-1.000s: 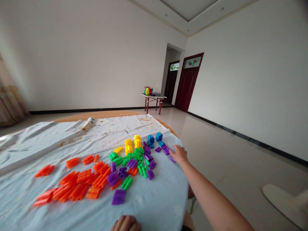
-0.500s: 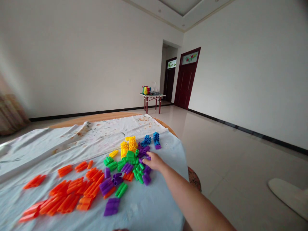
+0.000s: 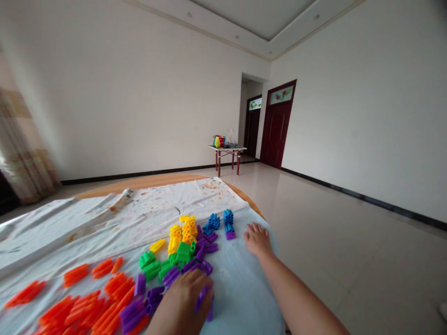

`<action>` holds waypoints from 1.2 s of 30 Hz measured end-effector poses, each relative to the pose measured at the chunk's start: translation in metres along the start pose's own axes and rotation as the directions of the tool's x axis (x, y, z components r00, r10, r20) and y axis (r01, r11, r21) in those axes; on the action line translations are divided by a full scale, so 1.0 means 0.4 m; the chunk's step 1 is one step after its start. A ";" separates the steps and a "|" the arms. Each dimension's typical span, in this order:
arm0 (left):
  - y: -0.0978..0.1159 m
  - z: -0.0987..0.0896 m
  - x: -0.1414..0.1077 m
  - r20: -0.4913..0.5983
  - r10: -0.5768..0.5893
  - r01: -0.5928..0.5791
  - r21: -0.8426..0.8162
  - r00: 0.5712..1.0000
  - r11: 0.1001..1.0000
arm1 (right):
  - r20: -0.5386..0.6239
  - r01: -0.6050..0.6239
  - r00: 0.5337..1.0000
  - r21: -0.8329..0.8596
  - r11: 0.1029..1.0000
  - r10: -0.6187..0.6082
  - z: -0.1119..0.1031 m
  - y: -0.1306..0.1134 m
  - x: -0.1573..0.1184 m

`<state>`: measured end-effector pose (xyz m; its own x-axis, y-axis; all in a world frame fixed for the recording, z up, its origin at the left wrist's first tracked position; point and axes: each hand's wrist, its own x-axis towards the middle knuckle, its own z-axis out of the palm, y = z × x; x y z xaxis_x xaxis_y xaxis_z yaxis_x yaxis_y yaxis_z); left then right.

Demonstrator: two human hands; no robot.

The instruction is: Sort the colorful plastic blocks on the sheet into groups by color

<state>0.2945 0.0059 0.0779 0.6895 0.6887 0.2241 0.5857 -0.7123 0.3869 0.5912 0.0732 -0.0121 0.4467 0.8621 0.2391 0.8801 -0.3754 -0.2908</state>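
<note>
My left hand (image 3: pixel 190 295) reaches in from the bottom over the near side of the pile, its fingers curled around a purple plastic tube block (image 3: pixel 202 298) that shows between thumb and fingers. It is slightly blurred and hides the pieces beneath it. On the cloth by the right table edge rests my right hand (image 3: pixel 257 238), palm down, fingers apart, with nothing in it. Left of it stand blue tube blocks (image 3: pixel 228 219) with a purple piece (image 3: pixel 231 236) at their near end. More purple blocks (image 3: pixel 206 239), green blocks (image 3: pixel 183 252) and yellow blocks (image 3: pixel 188 229) lie together mid-table.
Many orange blocks (image 3: pixel 82 309) spread over the left front of the table. A pale patterned cloth (image 3: pixel 139 209) with wrinkles covers the round wooden table (image 3: pixel 139 182). A small table (image 3: pixel 227 149) with bags on it stands by the far doorway. Tiled floor (image 3: pixel 314 232) lies to the right.
My right hand has left the purple and green pieces and moved right to the cloth's edge. My left hand has come in over the pile. The view has tilted up.
</note>
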 end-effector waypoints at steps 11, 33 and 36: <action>0.053 0.176 0.553 0.115 0.067 -0.098 0.290 0.991 0.952 | -0.056 0.090 0.993 -0.262 0.961 -0.108 0.064 0.034 0.002; -0.388 -0.059 0.128 -0.007 -0.357 0.322 0.447 0.934 0.834 | 0.067 0.022 0.998 -0.318 0.948 0.000 0.064 0.057 0.017; -0.449 -0.132 0.023 -0.030 -0.416 0.382 0.457 0.909 0.803 | 0.062 0.021 0.998 -0.315 0.949 -0.002 0.068 0.063 0.020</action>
<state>0.1730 0.1473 0.0574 0.3708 0.9261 0.0695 0.9286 -0.3709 -0.0119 0.6126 0.0799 -0.0429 0.4341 0.8823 0.1821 0.8954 -0.4448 0.0206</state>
